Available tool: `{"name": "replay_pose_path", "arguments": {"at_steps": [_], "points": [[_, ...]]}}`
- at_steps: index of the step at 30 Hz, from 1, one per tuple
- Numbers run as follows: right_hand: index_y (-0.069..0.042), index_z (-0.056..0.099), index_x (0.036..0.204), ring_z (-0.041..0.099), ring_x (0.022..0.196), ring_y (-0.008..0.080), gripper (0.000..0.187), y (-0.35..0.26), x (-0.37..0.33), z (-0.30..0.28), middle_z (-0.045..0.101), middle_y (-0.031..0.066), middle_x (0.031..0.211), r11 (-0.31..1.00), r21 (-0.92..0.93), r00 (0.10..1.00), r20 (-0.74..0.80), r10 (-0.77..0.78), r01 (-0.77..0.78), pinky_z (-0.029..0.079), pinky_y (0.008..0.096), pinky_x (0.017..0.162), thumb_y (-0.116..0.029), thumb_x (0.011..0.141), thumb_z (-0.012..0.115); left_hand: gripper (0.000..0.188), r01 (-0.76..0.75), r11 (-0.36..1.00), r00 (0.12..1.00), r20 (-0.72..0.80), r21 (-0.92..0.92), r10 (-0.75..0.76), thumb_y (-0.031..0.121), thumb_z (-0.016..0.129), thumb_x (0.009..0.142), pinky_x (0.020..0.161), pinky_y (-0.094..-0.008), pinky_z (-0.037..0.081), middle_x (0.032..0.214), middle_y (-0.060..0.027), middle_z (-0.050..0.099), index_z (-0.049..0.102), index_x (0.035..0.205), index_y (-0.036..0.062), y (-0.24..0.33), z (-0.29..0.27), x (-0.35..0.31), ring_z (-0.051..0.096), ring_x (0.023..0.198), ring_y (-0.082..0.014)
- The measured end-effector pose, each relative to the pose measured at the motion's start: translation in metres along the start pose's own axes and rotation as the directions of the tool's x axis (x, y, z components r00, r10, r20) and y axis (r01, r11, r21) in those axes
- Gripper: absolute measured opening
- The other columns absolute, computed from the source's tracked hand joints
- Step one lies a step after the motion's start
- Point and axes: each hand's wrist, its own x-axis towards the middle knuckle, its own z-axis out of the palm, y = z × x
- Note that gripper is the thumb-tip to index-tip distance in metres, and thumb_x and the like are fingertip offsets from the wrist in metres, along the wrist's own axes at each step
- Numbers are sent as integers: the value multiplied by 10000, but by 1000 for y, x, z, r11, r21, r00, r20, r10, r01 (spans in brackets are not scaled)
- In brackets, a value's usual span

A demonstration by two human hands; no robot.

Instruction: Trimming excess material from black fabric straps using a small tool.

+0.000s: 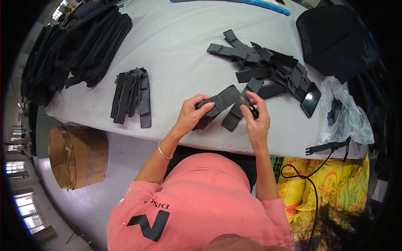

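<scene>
My left hand [192,113] grips a dark grey fabric strap [222,100] near its folded end, just above the near edge of the grey table [176,50]. My right hand [256,115] pinches a small black buckle [252,109] at the same strap, with another strap end hanging below it. Both hands are close together over the table edge.
A neat stack of grey straps [133,96] lies to the left. A loose pile of straps [268,67] lies beyond my hands, with a phone [310,99] and a clear plastic bag [345,113] to the right. Black fabric [79,46] is heaped far left. A cardboard roll [75,157] stands on the floor.
</scene>
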Motion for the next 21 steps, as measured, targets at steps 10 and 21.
{"name": "replay_pose_path", "arguments": {"at_steps": [10,21], "points": [[-102,691,1009,622,759,206,209,-7,-10,4,676,48,866,990,-105,970,236,-65,92,476,310,672,-132,802,680,254,51,997,999,-8,-55,-51,179,643,912,694,-207,468,884,-6,648,642,1068,-22,3,2,2,558,789,-53],[-119,701,914,551,669,220,120,-4,-9,12,645,15,764,919,-246,942,217,-257,308,433,330,663,-141,798,682,243,93,989,996,11,-115,-92,176,652,914,670,-189,481,887,2,651,639,1080,0,0,0,0,578,766,-37]]}}
